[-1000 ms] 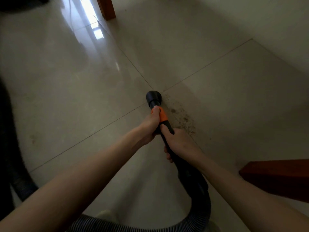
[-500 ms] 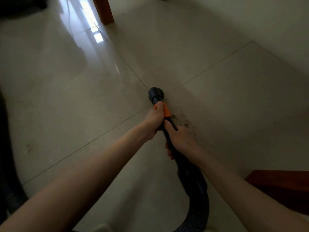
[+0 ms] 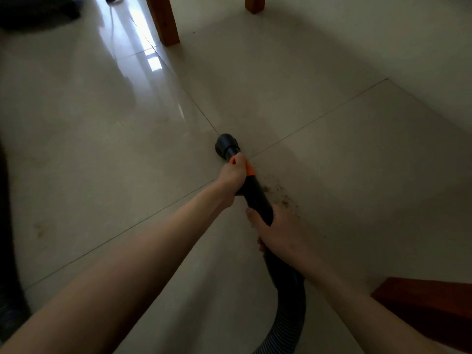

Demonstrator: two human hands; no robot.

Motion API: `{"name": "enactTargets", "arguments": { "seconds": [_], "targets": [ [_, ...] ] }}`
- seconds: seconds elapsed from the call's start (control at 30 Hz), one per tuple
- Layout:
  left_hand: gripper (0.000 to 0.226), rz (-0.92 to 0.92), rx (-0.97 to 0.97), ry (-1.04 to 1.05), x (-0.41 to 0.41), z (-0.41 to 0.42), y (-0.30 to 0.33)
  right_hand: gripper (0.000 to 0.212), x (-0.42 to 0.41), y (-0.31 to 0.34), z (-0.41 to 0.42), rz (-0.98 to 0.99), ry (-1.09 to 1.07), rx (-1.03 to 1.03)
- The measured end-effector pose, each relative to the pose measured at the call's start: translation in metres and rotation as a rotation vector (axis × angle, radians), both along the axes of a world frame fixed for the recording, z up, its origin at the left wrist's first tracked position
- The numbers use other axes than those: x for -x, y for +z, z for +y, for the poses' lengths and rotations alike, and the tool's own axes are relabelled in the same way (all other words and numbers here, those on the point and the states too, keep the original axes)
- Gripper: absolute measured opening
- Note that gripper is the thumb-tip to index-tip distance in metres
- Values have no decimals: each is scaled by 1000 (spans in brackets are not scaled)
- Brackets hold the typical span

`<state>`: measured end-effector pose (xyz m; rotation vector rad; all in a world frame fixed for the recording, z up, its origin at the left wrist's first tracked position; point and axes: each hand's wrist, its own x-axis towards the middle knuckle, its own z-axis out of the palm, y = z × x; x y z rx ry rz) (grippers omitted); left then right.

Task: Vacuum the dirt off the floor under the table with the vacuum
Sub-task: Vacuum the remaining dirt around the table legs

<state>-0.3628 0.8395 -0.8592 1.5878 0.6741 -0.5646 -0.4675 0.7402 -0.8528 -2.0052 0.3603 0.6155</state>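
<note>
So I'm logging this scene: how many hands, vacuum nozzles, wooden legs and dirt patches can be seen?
Hands: 2, left hand and right hand
Vacuum nozzle: 1
Wooden legs: 2, near leg and far leg
Dirt patch: 1
Total: 6

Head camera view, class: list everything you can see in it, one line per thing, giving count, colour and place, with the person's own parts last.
vacuum nozzle: one, black, on the floor at the tile joint, centre.
orange collar: one, orange, on the wand just behind the nozzle.
vacuum hose: one, black, ribbed, running from the wand to the bottom edge.
dirt: one scattered patch, brown, right of the wand.
floor tiles: pale beige, glossy, across the view.
table legs: two, reddish-brown wood, at the top.
wooden piece: one, dark red-brown, bottom right.
left hand: one, grips the wand at the orange collar.
right hand: one, grips the wand further back.
</note>
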Motion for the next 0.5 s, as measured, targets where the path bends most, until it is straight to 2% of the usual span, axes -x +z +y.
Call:
{"name": "enactTargets", "arguments": {
  "seconds": [0.1, 0.17, 0.2, 0.23, 0.27, 0.3, 0.33, 0.4, 0.5],
  "targets": [
    [44, -75, -35, -24, -16, 11, 4, 29, -8, -3, 1, -91, 46, 56],
    [43, -166, -128, -143, -18, 20, 3, 27, -25, 2, 2, -132, 15, 59],
    [39, -211, -230, -227, -15, 28, -2, 27, -37, 4, 3, -146, 12, 80],
    [36, -239, -410, -344, -9, 39, -11, 29, -48, 6, 4, -157, 7, 93],
    [42, -236, -630, -473, -2, 53, -21, 33, -61, 7, 5, -163, 0, 95],
    [59, -198, -797, -598, 6, 69, -33, 37, -74, 8, 7, -166, -10, 89],
    [74, -149, -887, -692, 14, 84, -44, 41, -86, 8, 8, -170, -20, 83],
    [94, -36, -925, -797, 30, 112, -66, 43, -112, 7, 13, -179, -38, 75],
    [101, -13, -930, -829, 46, 130, -87, 38, -146, 5, 22, -206, -104, 17]
  ]
}}
